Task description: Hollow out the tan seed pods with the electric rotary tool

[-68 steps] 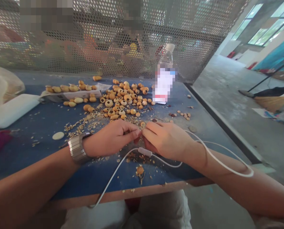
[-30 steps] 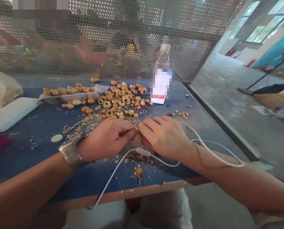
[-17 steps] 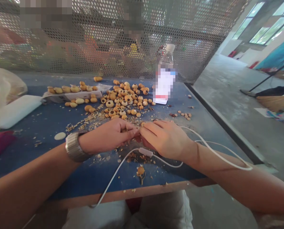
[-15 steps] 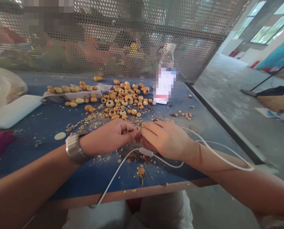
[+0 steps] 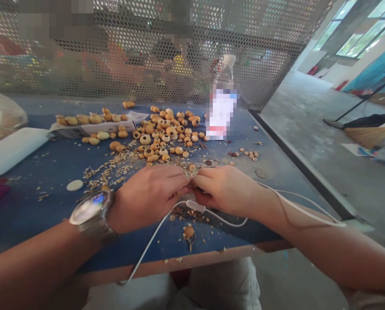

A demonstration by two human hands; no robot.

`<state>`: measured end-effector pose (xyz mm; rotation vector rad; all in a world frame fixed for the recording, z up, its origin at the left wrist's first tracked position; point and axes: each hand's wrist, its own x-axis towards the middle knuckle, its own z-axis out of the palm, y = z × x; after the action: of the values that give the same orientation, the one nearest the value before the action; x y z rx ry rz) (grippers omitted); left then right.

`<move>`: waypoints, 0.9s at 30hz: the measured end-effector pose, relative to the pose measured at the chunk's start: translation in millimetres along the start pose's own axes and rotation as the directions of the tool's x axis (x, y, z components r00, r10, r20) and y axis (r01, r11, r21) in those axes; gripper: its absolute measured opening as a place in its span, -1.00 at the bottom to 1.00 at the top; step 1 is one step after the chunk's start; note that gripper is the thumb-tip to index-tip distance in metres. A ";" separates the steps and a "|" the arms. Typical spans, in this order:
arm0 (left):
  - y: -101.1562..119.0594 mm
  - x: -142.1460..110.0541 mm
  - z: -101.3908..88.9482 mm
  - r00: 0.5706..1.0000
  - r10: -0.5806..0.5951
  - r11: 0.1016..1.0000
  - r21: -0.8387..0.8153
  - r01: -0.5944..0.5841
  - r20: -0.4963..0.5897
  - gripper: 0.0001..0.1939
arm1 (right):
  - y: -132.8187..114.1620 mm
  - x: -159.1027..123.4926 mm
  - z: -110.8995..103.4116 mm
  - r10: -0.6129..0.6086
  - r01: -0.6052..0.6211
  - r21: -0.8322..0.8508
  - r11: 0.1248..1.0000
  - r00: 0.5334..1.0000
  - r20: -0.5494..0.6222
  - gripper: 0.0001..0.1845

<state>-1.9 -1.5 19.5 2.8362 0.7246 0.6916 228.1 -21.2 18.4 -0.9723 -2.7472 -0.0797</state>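
Note:
My left hand (image 5: pixel 147 196) and my right hand (image 5: pixel 225 189) meet fingertip to fingertip low over the blue table (image 5: pixel 44 211). Both are closed in a pinch on a small thing between them that I cannot make out. A silver watch (image 5: pixel 91 209) sits on my left wrist. Just beyond my hands lies a heap of tan, hollowed round shells (image 5: pixel 166 133). Fine husk crumbs (image 5: pixel 115 165) litter the table around and under my hands.
A white cable (image 5: pixel 153 239) with a small inline block runs under my hands and off the table's near edge. A clear bottle (image 5: pixel 221 103) stands at the back. A perforated metal screen (image 5: pixel 147 51) walls the far side. White pad (image 5: pixel 13 148) at left.
My left wrist has rolled so the watch face now turns up. Both hands stay pinched together at the same spot.

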 end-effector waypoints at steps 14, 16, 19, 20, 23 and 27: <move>-7.5 3.6 6.7 0.945 -0.259 0.791 -0.605 0.090 -0.198 -0.48 | -7.5 -3.1 -14.6 0.282 0.026 0.505 0.863 0.805 -0.522 -0.91; -6.9 3.2 9.8 0.944 -0.242 0.797 -0.601 0.061 -0.226 -0.42 | -9.3 -3.0 -14.0 0.312 0.012 0.555 0.832 0.817 -0.485 -0.90; -6.9 2.7 14.1 0.940 -0.236 0.796 -0.603 0.043 -0.246 -0.39 | -10.3 -1.9 -10.3 0.386 -0.023 0.669 0.743 0.831 -0.400 -0.83; -6.8 2.4 15.8 0.942 -0.234 0.797 -0.602 0.045 -0.241 -0.40 | -10.5 -1.3 -9.2 0.405 -0.024 0.703 0.711 0.831 -0.381 -0.81; -5.5 1.1 21.4 0.951 -0.217 0.807 -0.588 0.048 -0.221 -0.41 | -11.4 0.5 -8.0 0.442 -0.022 0.752 0.659 0.820 -0.363 -0.78; -4.0 -1.2 25.5 0.952 -0.193 0.816 -0.578 0.022 -0.237 -0.35 | -11.5 1.5 -12.9 0.496 0.023 0.781 0.624 0.760 -0.419 -0.82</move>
<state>7.2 1.0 -4.5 2.1526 0.5811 1.1005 222.2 -30.9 31.6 -0.8495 -1.7154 0.6494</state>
